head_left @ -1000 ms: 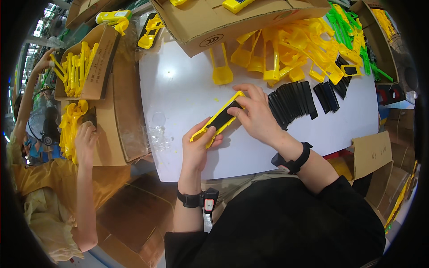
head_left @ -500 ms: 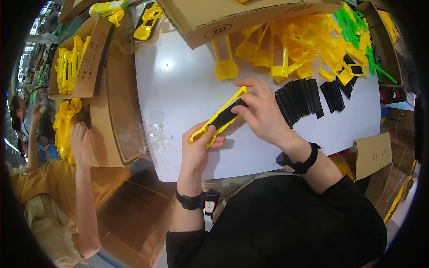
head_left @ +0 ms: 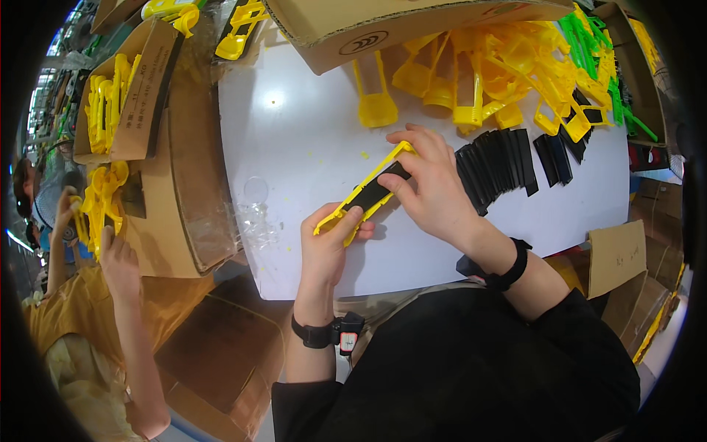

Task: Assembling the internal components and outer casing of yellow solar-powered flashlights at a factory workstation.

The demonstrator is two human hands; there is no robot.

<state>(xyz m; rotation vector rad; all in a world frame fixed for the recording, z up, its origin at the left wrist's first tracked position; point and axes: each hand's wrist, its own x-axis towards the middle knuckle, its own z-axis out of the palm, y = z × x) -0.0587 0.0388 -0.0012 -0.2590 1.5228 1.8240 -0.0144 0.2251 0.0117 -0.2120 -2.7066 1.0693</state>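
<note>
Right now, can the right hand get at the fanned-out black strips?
Probably yes: the black strips lie just beside the right hand on the table, seemingly uncovered, though its fingers are occupied at the yellow frame.

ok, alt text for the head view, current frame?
A person's left hand and right hand hold a yellow frame with a black strip in it, over a white table. Beyond are a pile of yellow parts and a cardboard box; to the right, loose black strips; to the left, a co-worker.
</note>
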